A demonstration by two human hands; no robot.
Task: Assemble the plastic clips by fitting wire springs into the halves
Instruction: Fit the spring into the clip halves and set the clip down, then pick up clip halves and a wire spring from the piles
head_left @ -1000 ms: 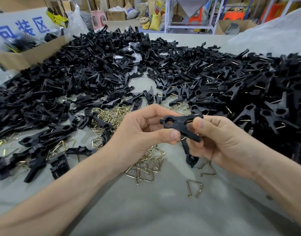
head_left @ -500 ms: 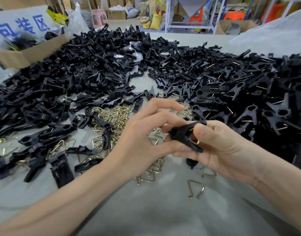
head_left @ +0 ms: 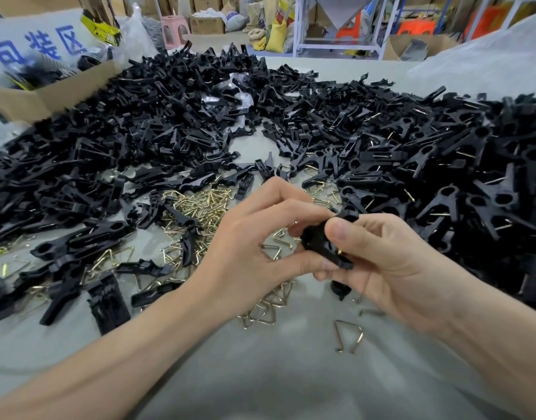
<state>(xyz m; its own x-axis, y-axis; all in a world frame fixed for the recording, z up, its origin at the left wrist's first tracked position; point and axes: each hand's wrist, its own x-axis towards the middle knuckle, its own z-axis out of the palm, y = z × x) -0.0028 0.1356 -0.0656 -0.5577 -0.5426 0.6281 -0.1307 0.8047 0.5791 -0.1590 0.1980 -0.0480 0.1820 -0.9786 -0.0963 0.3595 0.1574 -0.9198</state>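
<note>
- The black plastic clip (head_left: 318, 241) is held up over the grey table (head_left: 291, 377), caught between both hands in the middle of the view.
- The left hand (head_left: 254, 247) comes at the clip from its left; the fingers are curled, with the thumb under the clip's near edge and the fingertips bent onto its far side, so it pinches the piece.
- The right hand (head_left: 391, 268) closes on the clip from its right; the thumb lies flat on top and the other fingers are curled beneath it.
- A small brass glint of a wire spring (head_left: 339, 252) shows in the clip, just under the right thumb; how far it is seated I cannot tell.
- A black piece (head_left: 341, 289) pokes out just below the clip, under the right fingers. Whether it belongs to the clip is not clear.
- Left of the clip and beyond the left hand lies a heap of loose springs (head_left: 200, 207), brass-coloured and triangular, with more spilling out beneath the hand.
- One single spring (head_left: 348, 336) lies alone on the table, nearer than the clip.
- Behind and left of the clip spreads a pile of black clip halves (head_left: 139, 131); to its right is a pile of black clips with wire ends sticking out (head_left: 472, 183).
- Far to the clip's left, at the table's edge, stands a cardboard box (head_left: 48, 98).
</note>
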